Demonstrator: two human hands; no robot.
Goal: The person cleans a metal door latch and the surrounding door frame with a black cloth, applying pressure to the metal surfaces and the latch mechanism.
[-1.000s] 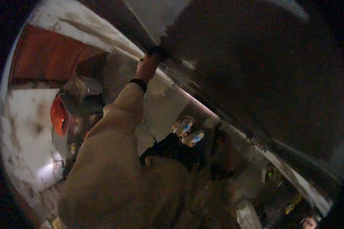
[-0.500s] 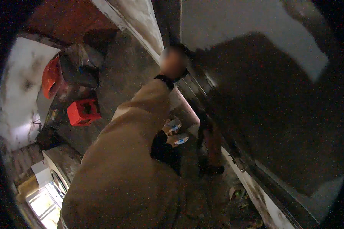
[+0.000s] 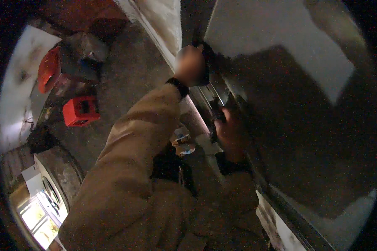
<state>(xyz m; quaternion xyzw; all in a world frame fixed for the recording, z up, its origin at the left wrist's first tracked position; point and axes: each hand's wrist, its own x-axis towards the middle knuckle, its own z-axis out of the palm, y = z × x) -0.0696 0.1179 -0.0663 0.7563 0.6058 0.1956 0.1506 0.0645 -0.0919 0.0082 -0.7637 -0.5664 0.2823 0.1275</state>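
Observation:
My left hand (image 3: 190, 66) is stretched far out to the dark edge of a frame with metal rails (image 3: 215, 93). The hand is blurred and its fingers do not show; a dark shape (image 3: 206, 60) lies right beside it. Lower along the same frame, my right hand (image 3: 231, 130) is in shadow, with its thumb up and its fingers curled at a slim dark thing (image 3: 215, 119). What that thing is, I cannot make out. Both arms wear brown sleeves with dark cuffs.
A pale wall (image 3: 255, 25) with a large shadow rises at the right. On the floor to the left stand a red plastic stool (image 3: 80, 111) and a red rounded object (image 3: 49, 69). A white washing machine (image 3: 40, 167) is at lower left. My feet in light slippers (image 3: 182, 142) show below.
My right hand has risen from low beside my body to the railed frame. My left hand stays at its upper part. The view has shifted slightly.

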